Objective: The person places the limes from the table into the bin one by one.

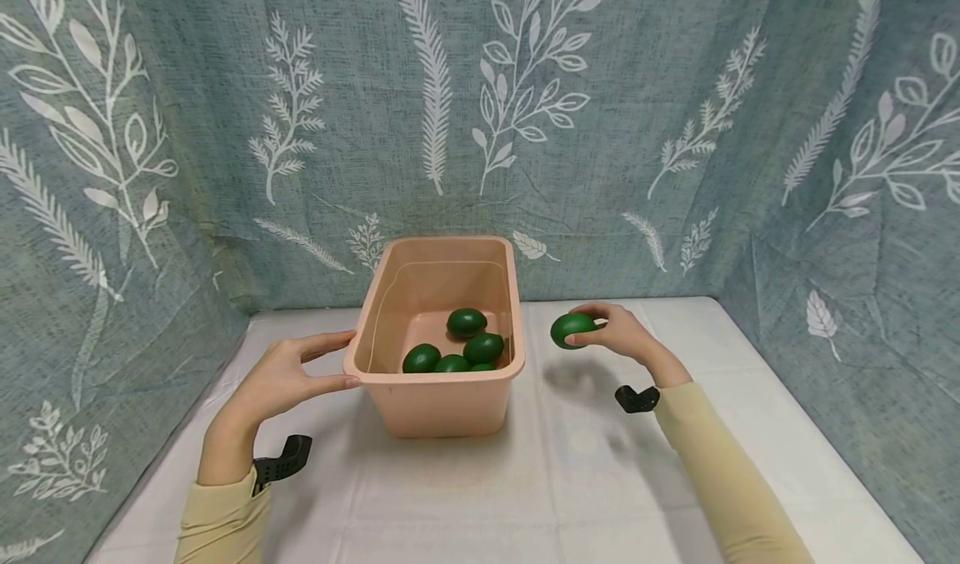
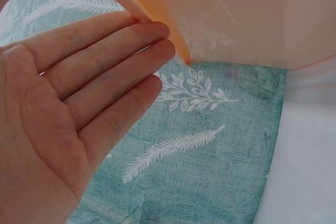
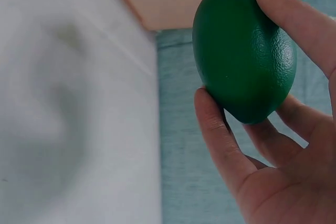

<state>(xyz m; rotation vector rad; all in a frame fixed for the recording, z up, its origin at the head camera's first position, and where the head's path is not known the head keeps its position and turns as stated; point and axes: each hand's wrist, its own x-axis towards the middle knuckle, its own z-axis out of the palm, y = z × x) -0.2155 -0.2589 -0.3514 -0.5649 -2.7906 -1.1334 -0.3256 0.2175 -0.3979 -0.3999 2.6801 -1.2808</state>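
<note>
My right hand (image 1: pixel 618 331) holds a glossy green avocado (image 1: pixel 573 331) above the table, to the right of a pink plastic bin (image 1: pixel 442 401). In the right wrist view, the thumb and fingers pinch the avocado (image 3: pixel 241 51) from opposite sides. Several more dark green avocados (image 1: pixel 467 322) lie inside the bin, mostly toward its front. At the bin's left rim is my left hand (image 1: pixel 277 378), its thumb and fingertips touching the edge. The left wrist view shows the left fingers (image 2: pixel 113 61) straight, with the fingertips against the bin (image 2: pixel 262 19).
A white cloth covers the table (image 1: pixel 450 497). Behind and on both sides hangs a blue-green curtain (image 1: pixel 345 114) with white leaf patterns. Black wrist mounts (image 1: pixel 283 460) are worn on both arms over tan sleeves.
</note>
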